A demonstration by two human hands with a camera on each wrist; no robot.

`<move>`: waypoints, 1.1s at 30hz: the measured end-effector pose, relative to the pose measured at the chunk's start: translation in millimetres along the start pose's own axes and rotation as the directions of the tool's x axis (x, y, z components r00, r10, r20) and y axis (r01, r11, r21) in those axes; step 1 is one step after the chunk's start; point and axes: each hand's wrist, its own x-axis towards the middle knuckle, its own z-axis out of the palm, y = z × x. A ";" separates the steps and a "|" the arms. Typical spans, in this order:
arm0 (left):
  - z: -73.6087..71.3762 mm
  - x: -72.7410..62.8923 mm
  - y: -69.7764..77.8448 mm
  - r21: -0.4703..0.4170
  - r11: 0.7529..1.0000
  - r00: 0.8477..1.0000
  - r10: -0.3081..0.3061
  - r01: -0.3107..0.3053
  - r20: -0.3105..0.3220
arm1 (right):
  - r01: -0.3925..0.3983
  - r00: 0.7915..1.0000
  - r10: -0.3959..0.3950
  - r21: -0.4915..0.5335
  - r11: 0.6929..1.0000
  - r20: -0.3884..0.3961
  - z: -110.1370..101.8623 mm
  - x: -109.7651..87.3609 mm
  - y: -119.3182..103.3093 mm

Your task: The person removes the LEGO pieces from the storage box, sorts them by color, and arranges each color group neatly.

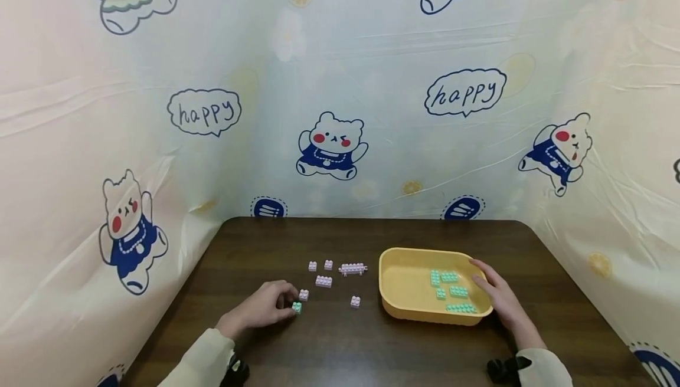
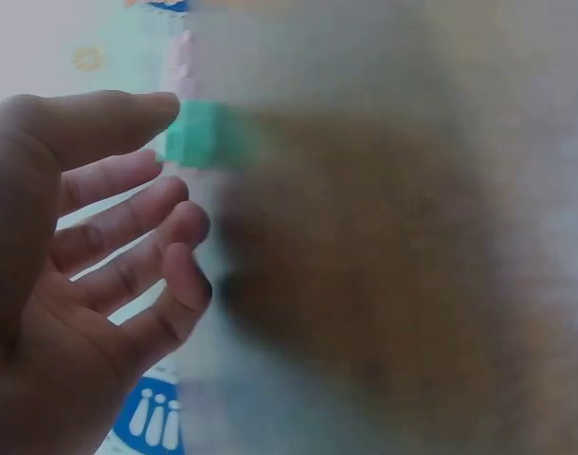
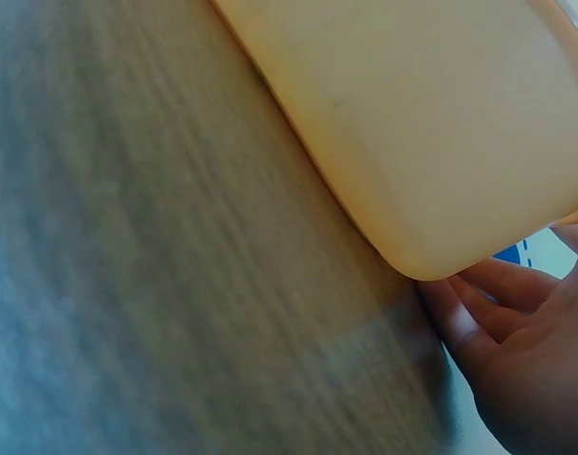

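Note:
My left hand [image 1: 264,305] is low over the table, thumb and index fingertips at a small green building block [image 1: 297,308], pinching it. In the left wrist view the green block [image 2: 196,133] sits at the thumb tip, the other fingers loosely bent below. Just beyond it lies a small pink block [image 1: 304,295]. My right hand [image 1: 502,297] grips the right rim of a yellow basin [image 1: 393,304], thumb over the edge and fingers along the outer wall. In the right wrist view, fingers [image 3: 502,284] press against the basin's outside. Several green blocks [image 1: 458,292] lie inside it.
Between the left hand and the basin, more pink blocks [image 1: 323,281] are spread on the dark wooden table [image 1: 340,345]. A long pink piece [image 1: 353,268] lies near the basin's left side. A printed curtain [image 1: 393,139] surrounds the table's back and sides.

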 end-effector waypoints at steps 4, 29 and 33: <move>-15.1 1.9 8.4 0.004 1.000 0.999 -0.006 0.007 -0.042 | 0.004 1.000 -0.004 -0.005 1.000 -0.001 -2.9 0.0 -1.0; -1.9 191.1 158.4 -0.056 0.968 0.960 0.234 -0.244 -0.151 | 0.012 1.000 -0.012 0.011 1.000 -0.002 -6.4 -2.3 -2.3; 22.0 211.0 168.5 -0.050 0.973 0.972 0.223 -0.227 -0.072 | 0.014 1.000 -0.014 0.039 0.999 -0.003 1.8 -1.8 0.8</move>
